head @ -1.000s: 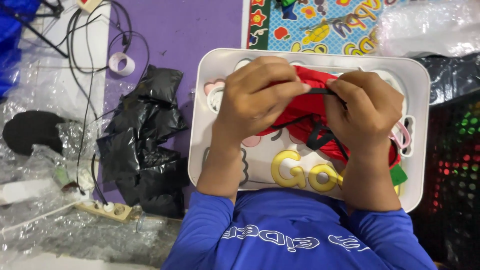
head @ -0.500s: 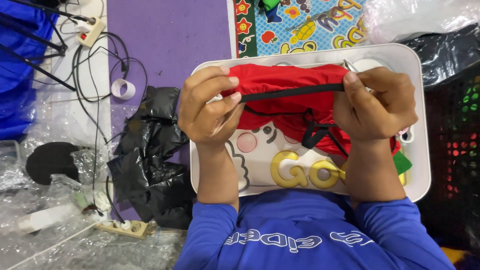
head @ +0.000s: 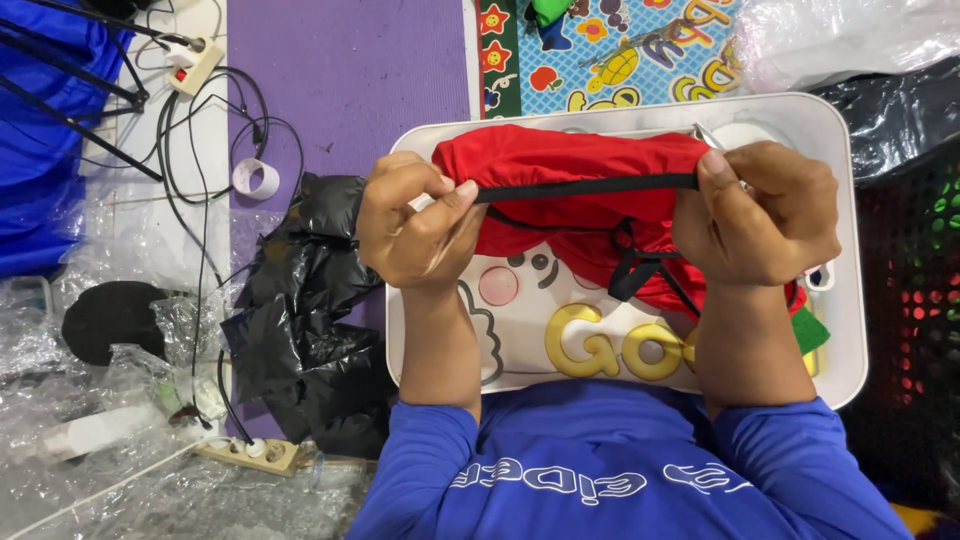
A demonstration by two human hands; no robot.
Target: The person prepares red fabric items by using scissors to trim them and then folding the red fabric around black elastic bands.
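Hands hold a red cloth [head: 560,165] over the tray [head: 845,300]: left hand [head: 415,225] and right hand [head: 760,215] each pinch its black band [head: 585,187], stretched sideways between them

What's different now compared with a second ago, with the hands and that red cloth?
The left hand and right hand, bunched close together a second ago, have moved apart, pulling the red fabric pouch wide by its black drawstring band. Both hands keep their grip. The white plastic tray stays underneath.
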